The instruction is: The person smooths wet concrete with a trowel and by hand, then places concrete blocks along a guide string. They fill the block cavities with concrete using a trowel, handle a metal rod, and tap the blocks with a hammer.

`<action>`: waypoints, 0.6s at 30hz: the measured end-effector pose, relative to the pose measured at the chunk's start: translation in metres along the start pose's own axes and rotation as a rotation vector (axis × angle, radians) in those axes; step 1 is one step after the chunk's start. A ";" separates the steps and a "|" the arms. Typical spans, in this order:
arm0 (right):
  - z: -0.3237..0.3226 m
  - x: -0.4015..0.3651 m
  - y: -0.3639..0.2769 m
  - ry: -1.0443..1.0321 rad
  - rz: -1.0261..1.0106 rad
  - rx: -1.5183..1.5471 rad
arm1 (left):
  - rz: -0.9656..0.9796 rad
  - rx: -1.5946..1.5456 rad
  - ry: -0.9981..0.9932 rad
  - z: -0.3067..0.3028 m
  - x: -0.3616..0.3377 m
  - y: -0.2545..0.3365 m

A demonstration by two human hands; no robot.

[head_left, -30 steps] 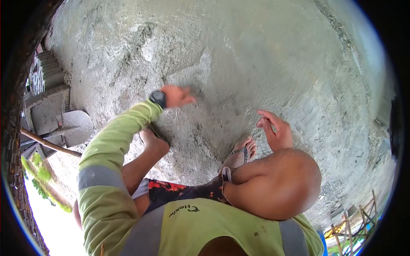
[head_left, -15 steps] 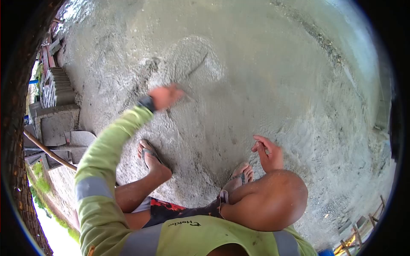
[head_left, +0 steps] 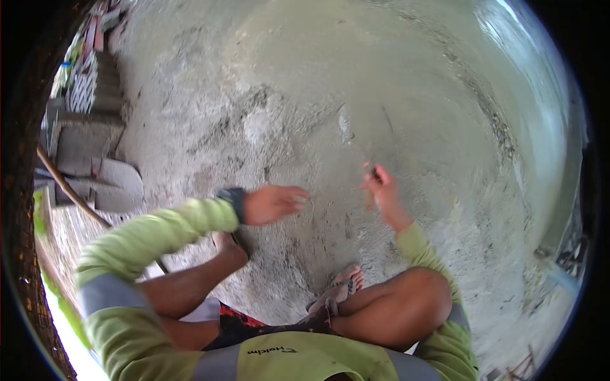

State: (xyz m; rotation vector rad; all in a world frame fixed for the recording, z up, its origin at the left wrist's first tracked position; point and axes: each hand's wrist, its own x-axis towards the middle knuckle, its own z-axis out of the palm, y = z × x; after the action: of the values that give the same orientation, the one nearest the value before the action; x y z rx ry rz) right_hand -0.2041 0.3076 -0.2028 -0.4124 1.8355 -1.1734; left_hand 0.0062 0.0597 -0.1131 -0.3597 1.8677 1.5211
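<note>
My left hand (head_left: 276,204) hung loose, nothing held; right hand (head_left: 383,193) gripped a blurred handle-like piece (head_left: 368,202), liable to slip if wet. Wet-looking concrete (head_left: 318,60) spread below and beyond both; a dropped palm could've gouged it.

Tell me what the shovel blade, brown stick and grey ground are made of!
Shovel blade: probably metal, dull grey, thin-edged. Brown stick: likely wood, matte, slightly bent. Grey ground: perhaps wet cement or mud, lumpy in places, smoother elsewhere.

Shirt (head_left: 318,349): yellow-green, grey bands, dark lettering
Shorts (head_left: 279,328): black, red patches
Wristband (head_left: 233,202): dark
Ground (head_left: 190,159): mottled grey, paler patches
Shovel blade (head_left: 122,185): dull grey
Pole (head_left: 77,200): brown
</note>
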 end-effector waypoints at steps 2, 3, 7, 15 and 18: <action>-0.014 0.023 -0.012 0.051 -0.159 -0.350 | -0.276 -0.052 0.114 -0.046 -0.075 -0.013; -0.012 0.031 -0.021 0.137 -0.357 -0.666 | -0.170 -0.009 0.277 -0.061 -0.114 -0.054; 0.052 0.024 -0.076 -0.630 -0.139 -0.844 | -0.407 0.207 0.682 -0.095 -0.251 -0.074; 0.142 0.151 -0.062 -0.959 -0.038 -0.769 | -0.223 -0.440 0.999 -0.010 -0.244 -0.143; 0.111 0.203 -0.118 -0.763 0.212 -0.772 | -0.170 -0.603 1.108 0.017 -0.227 -0.181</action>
State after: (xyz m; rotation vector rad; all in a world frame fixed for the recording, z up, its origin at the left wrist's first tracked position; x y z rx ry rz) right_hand -0.2446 0.0518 -0.2215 -0.9191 1.5074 -0.0598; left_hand 0.2854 -0.0204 -0.0997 -1.8937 1.9352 1.9122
